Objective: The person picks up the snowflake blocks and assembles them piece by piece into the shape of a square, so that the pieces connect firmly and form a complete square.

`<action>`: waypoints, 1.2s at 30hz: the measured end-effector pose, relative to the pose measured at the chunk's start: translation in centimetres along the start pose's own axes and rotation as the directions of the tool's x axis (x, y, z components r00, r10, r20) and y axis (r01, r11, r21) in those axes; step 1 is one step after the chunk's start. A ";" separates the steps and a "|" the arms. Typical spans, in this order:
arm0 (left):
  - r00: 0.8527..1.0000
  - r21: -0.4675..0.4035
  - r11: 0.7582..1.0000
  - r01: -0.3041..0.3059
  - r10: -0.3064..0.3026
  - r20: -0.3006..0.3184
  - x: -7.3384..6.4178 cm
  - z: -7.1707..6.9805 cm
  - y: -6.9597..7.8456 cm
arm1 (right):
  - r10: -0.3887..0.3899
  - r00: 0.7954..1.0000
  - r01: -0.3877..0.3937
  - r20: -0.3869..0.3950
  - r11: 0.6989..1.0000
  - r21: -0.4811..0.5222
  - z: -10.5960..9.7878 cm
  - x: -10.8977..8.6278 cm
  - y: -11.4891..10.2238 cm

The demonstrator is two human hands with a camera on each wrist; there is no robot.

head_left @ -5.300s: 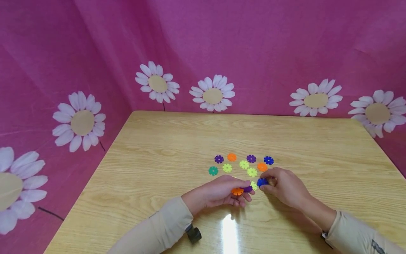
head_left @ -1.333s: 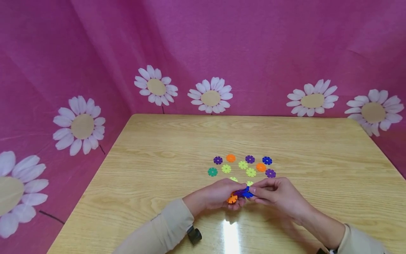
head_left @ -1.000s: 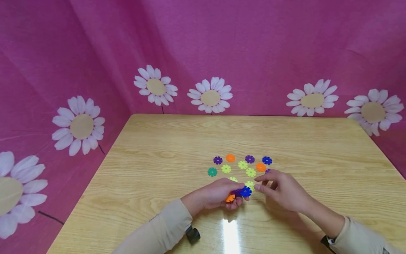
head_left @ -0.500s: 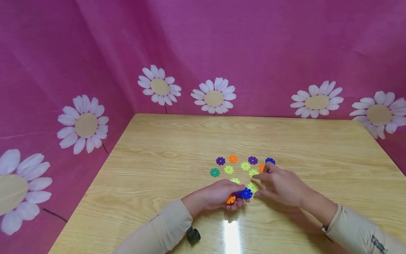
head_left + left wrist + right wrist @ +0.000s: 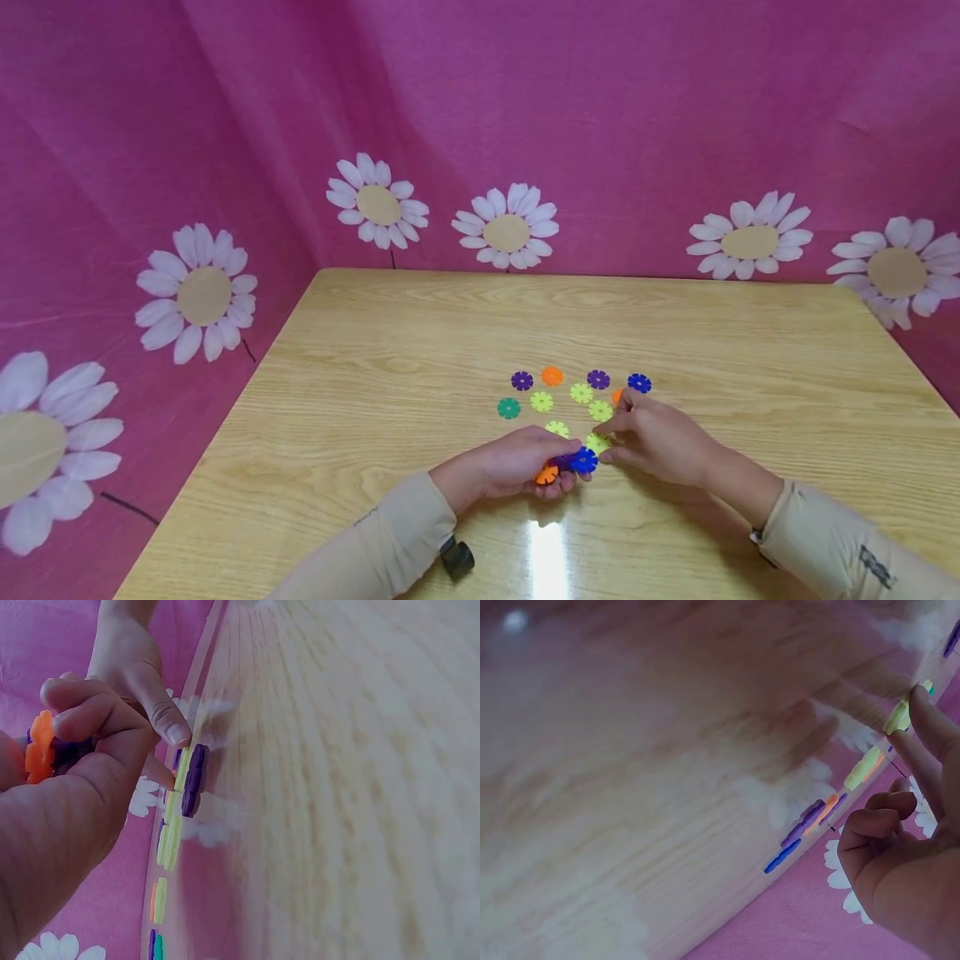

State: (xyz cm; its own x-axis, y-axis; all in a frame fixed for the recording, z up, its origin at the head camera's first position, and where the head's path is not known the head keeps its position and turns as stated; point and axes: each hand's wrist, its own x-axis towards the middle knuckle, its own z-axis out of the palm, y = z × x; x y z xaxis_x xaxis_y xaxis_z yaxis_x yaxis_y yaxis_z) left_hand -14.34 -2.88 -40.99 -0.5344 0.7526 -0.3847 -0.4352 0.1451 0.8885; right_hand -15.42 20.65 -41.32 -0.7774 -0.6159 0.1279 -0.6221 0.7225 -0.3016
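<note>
My left hand [image 5: 517,460] grips a small chain of notched plastic discs between thumb and fingers: an orange disc [image 5: 547,475], a purple one largely covered, and a blue disc [image 5: 584,460] at the right end. Just right of it, my right hand [image 5: 667,440] has thumb and index finger at opposite edges of a yellow-green disc [image 5: 898,718], pinching it close over the table. Its other fingers curl inward in the right wrist view. The right hand partly covers an orange disc [image 5: 617,397] behind it.
Several loose discs lie beyond the hands on the wooden table [image 5: 375,350], among them a green disc [image 5: 508,408], purple disc [image 5: 522,381] and blue disc [image 5: 640,383]. Pink cloth [image 5: 600,100] with printed daisies hangs along the back and left of the table.
The blue disc, earlier in my right hand, now sits on the left hand's chain. My right hand has let go of it, drawn away rightward and taken a yellow-green disc.
</note>
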 end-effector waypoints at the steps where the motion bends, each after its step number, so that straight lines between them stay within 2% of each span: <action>1: 1.000 0.000 1.000 -0.002 0.002 0.000 0.0 0.0 0.0 | -0.002 1.000 0.002 -0.001 1.000 0.020 0.0 0.0 0.0; 6: 1.000 -0.005 1.000 -0.006 0.006 0.002 -0.1 -0.1 0.1 | 0.005 1.000 -0.004 -0.017 0.999 0.050 0.0 0.1 0.0; 13: 1.000 -0.020 1.000 -0.003 0.003 0.012 -0.2 -0.1 0.0 | 0.024 0.999 -0.024 -0.045 1.000 -0.014 0.3 -0.3 -0.5; 16: 1.000 -0.022 1.000 0.000 0.000 0.007 -0.3 -0.2 0.0 | 0.023 0.999 -0.023 -0.039 1.000 -0.011 0.4 -0.3 -0.9; 28: 1.000 -0.037 0.999 -0.012 0.012 0.003 -0.2 -0.4 -0.4 | 0.016 0.998 -0.010 -0.053 0.993 0.120 0.3 -0.5 -1.5; 32: 1.000 -0.037 0.999 -0.015 0.015 0.001 -0.2 -0.5 -0.4 | 0.046 0.996 -0.032 -0.076 0.984 0.176 0.4 -0.6 -1.3; 36: 1.000 -0.038 0.999 -0.020 0.020 -0.002 -0.2 -0.6 -0.4 | 0.043 0.992 -0.017 -0.118 0.976 0.217 0.4 -0.8 -1.1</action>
State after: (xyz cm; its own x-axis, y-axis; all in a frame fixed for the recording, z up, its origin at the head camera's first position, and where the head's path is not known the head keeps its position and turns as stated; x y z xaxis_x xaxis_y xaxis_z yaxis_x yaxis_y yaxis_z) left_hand -14.45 -3.51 -41.42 -0.5442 0.7544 -0.3670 -0.4513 0.1055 0.8861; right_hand -14.01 20.23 -41.47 -0.8091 -0.5426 0.2257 -0.5740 0.6474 -0.5014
